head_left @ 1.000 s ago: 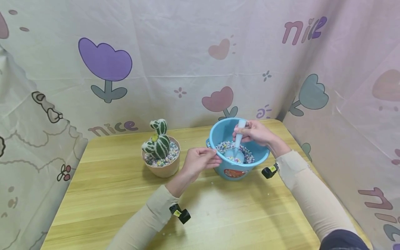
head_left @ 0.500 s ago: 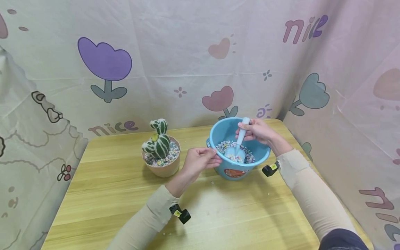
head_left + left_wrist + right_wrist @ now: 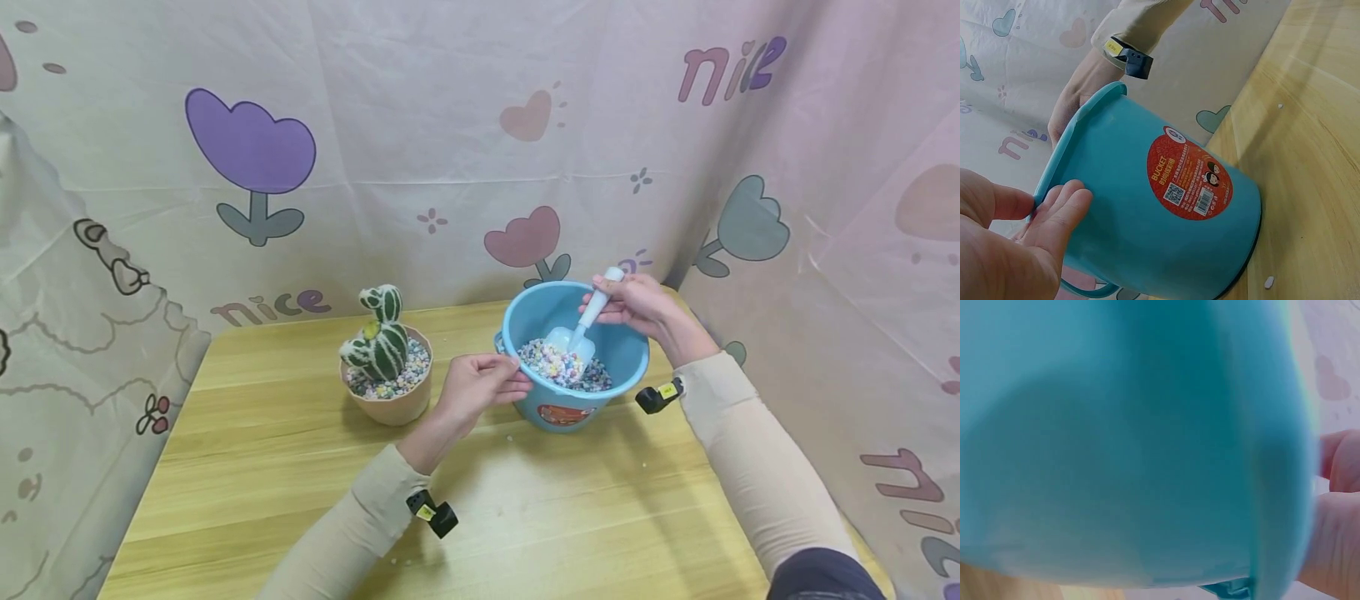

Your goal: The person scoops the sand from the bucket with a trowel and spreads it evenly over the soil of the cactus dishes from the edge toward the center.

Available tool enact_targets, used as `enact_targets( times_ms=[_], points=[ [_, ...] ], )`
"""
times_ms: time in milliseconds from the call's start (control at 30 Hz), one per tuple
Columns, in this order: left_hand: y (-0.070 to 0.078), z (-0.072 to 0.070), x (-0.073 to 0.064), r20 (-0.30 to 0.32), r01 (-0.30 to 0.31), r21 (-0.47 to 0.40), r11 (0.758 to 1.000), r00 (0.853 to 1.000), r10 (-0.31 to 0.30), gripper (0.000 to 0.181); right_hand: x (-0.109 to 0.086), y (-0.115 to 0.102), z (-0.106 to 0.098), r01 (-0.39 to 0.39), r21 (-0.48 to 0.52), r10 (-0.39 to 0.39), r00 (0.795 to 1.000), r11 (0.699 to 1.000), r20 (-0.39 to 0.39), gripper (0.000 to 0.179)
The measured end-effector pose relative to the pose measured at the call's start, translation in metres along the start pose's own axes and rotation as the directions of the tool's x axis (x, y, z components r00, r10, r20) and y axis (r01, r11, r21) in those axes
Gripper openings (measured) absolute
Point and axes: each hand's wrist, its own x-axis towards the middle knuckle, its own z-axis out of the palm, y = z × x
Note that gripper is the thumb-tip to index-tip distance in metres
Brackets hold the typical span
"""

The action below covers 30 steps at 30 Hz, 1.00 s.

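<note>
My right hand (image 3: 633, 304) grips the handle of a light blue scoop (image 3: 595, 310) over the inside of a blue bucket (image 3: 562, 412). The scoop's blade is heaped with small pastel pebbles (image 3: 558, 360), and more of them cover the bucket's bottom. With thumb and fingers, my left hand (image 3: 480, 385) pinches the bucket's near-left rim. In the left wrist view the thumb lies on one side of the rim and the fingers on the outer wall, beside a red label (image 3: 1190, 174). The bucket wall (image 3: 1116, 456) fills most of the right wrist view, hiding the scoop there.
A tan pot (image 3: 393, 407) with a green and white cactus (image 3: 382, 342) and pebbles stands left of the bucket. A few stray pebbles (image 3: 1269, 282) lie on the wooden table (image 3: 247, 433). A printed curtain (image 3: 420, 108) hangs behind and along both sides.
My right hand has moved up and to the right, tilting the scoop and lifting its blade with a heap of pebbles. The left hand has stayed on the rim.
</note>
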Motion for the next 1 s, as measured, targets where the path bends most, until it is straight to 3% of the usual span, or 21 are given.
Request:
enact_targets(
  times_ms=[167, 467, 800, 1000],
  points=[
    [-0.002, 0.0, 0.001, 0.0, -0.005, 0.004, 1.0, 1.0, 0.005, 0.025, -0.001, -0.003, -0.007, -0.021, 0.092, 0.024, 0.999, 0.996, -0.036, 0.016],
    [-0.002, 0.0, 0.001, -0.004, -0.007, 0.012, 1.0, 1.0, 0.007, 0.025, -0.001, -0.004, -0.019, -0.066, 0.284, 0.072, 0.997, 0.957, -0.011, 0.016],
    [-0.001, 0.0, 0.001, -0.005, 0.009, 0.014, 1.0, 1.0, -0.009, 0.028, 0.005, -0.009, -0.009, -0.119, 0.379, 0.12, 0.993, 0.918, 0.023, 0.016],
    [-0.001, 0.0, 0.0, -0.004, 0.003, 0.016, 1.0, 1.0, -0.002, 0.026, 0.004, -0.011, -0.003, -0.141, 0.391, 0.13, 0.99, 0.91, 0.055, 0.018]
  ],
)
